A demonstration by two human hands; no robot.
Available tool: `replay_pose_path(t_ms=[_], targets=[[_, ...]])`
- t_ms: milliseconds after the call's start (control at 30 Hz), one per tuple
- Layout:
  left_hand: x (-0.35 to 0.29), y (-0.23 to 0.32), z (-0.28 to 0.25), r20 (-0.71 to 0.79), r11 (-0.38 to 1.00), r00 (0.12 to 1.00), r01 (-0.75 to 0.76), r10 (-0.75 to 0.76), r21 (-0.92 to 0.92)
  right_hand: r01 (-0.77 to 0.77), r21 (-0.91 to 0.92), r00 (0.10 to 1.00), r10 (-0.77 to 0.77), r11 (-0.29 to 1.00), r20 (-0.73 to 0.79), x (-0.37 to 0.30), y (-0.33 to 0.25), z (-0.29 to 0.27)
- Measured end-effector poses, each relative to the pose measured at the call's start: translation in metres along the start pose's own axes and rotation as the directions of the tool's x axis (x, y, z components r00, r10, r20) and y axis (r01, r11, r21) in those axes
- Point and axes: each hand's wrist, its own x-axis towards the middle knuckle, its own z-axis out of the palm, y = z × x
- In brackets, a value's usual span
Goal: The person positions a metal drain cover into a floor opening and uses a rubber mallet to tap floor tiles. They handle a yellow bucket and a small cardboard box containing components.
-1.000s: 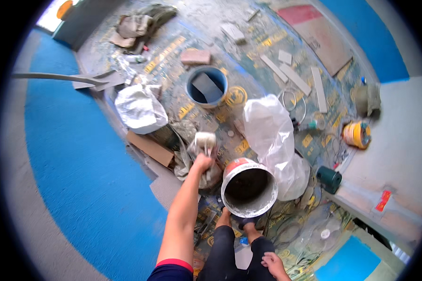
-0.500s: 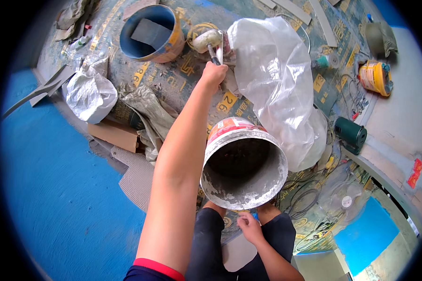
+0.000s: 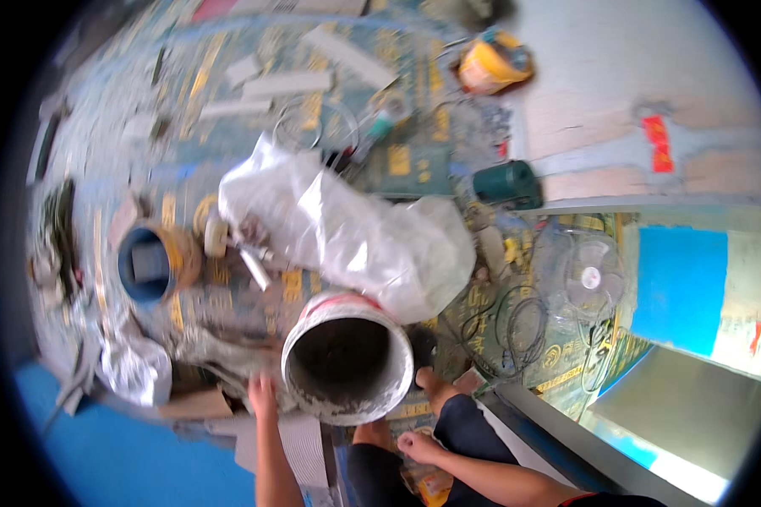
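A bucket [image 3: 303, 338] with a cement-crusted rim and a dark interior stands tipped toward me in front of my legs. Just off its left side is my left hand [image 3: 264, 395], smeared by motion, so its finger pose is unclear. My right hand [image 3: 418, 446] hangs between my knees below the bucket, fingers curled in, with nothing visible in them. Beyond the bucket, to the left, lies a white-headed mallet [image 3: 216, 235], out of either hand's reach. A crumpled clear plastic sheet [image 3: 347, 228] spreads behind the bucket.
A blue-lined bucket [image 3: 186, 258] stands at the left, near a white bag [image 3: 135, 367]. Coiled cables [image 3: 520, 325] and a fan [image 3: 590, 277] are at the right. A green canister [image 3: 507, 184] and a yellow tub [image 3: 490, 63] sit farther back. Tile strips [image 3: 287, 83] lie on the covered floor.
My left hand has let go of the mallet and drawn back beside the bucket. The view has swung to the right. My right hand stays low between my knees.
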Motion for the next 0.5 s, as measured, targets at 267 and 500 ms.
replay_pose_path(t_ms=[267,500], targets=[[-0.301,-0.084,-0.071,0.251,0.668,0.808,0.22,-0.533,0.71,0.213,0.03,0.973,-0.209,0.977,-0.095,-0.108,-0.016,-0.078],[-0.37,0.012,0.035,0.336,0.742,0.863,0.063,-0.376,0.668,0.238,-0.059,0.878,-0.241,0.969,-0.413,-0.162,0.048,-0.18]])
